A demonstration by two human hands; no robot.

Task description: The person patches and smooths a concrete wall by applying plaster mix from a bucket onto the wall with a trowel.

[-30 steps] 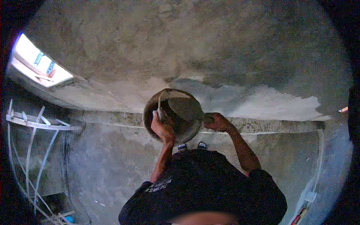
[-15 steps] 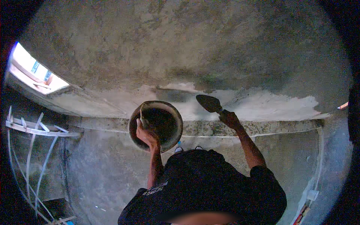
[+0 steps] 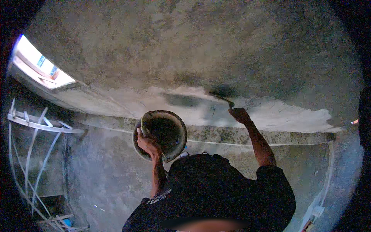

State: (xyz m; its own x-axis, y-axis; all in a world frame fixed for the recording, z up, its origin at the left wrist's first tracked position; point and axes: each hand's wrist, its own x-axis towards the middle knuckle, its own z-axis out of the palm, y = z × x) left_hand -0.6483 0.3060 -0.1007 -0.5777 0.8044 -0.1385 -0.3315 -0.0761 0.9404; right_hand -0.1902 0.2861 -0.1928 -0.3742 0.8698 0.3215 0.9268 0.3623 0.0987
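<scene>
My left hand (image 3: 148, 144) grips the left side of a round, dark-insided basin (image 3: 183, 133) with a pale, smeared rim, held in front of my body. A thin, light-coloured strip or handle shows by its fingers, too dim to identify. My right hand (image 3: 240, 115) is closed round the handle of a pointing trowel (image 3: 221, 96). The trowel's blade is seen nearly edge-on against the wall (image 3: 185, 46), at the line between darker plaster and a paler band (image 3: 293, 112). Whether anything lies on the blade cannot be made out.
Along the wall's foot runs a narrow mottled ledge (image 3: 201, 133). At the left stands a pale trestle-like frame (image 3: 42, 133) with slanting legs, below a bright opening (image 3: 46, 69). A white object (image 3: 318, 211) lies at lower right. My shoes (image 3: 184, 154) show beside the basin.
My right hand has raised the trowel slightly and turned its blade from face-on to edge-on against the wall. The left hand still holds the basin, now slightly lower in view.
</scene>
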